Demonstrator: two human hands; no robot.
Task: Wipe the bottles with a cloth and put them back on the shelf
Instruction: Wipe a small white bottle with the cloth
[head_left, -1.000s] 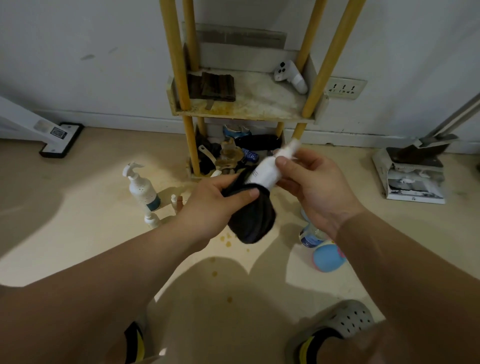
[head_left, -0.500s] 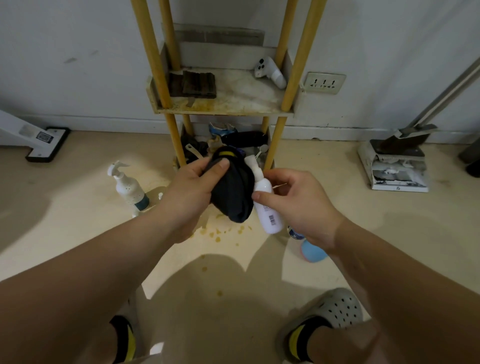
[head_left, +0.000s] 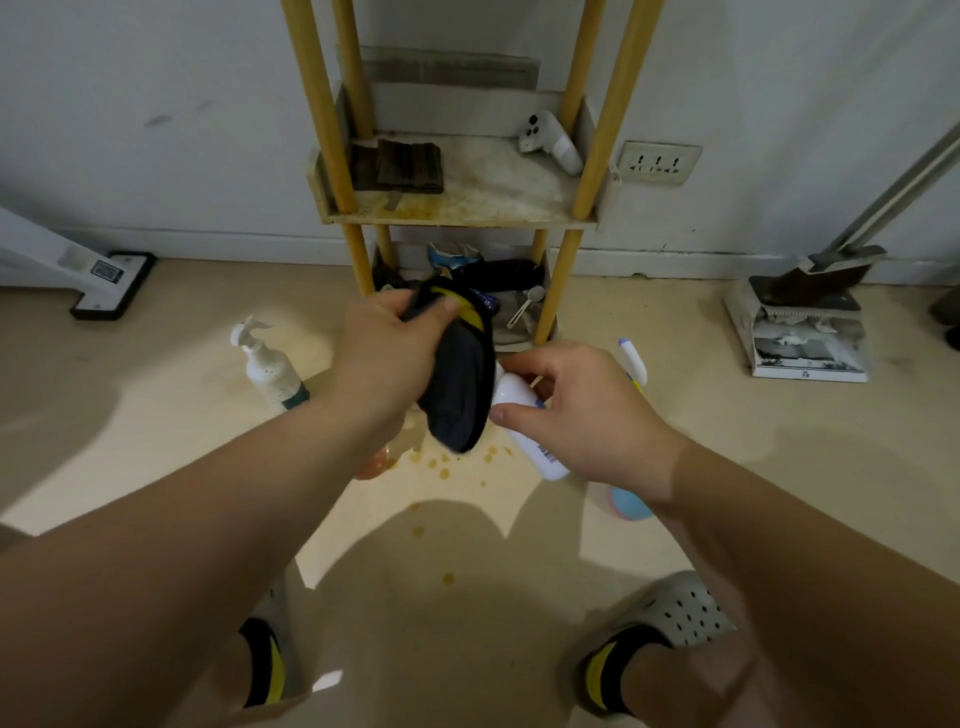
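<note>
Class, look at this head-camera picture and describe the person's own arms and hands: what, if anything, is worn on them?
The left hand and right hand are bare: no gloves, rings or watch show. The left forearm and right forearm are uncovered as well, and no sleeve, bracelet or marking is in view up to the picture's edge.

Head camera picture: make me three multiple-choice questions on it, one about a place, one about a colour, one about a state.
1. Where does the pump bottle stand? A on the floor, left of the shelf; B on a chair; C on a windowsill.
2. What colour is the cloth in the left hand? A white; B red; C dark with yellow trim.
3. What is the right hand doing? A hanging open; B gripping the white bottle; C pressing the wall.
Answers: A, floor lies under it; C, the fabric is dark; B, its fingers curl round it.
</note>
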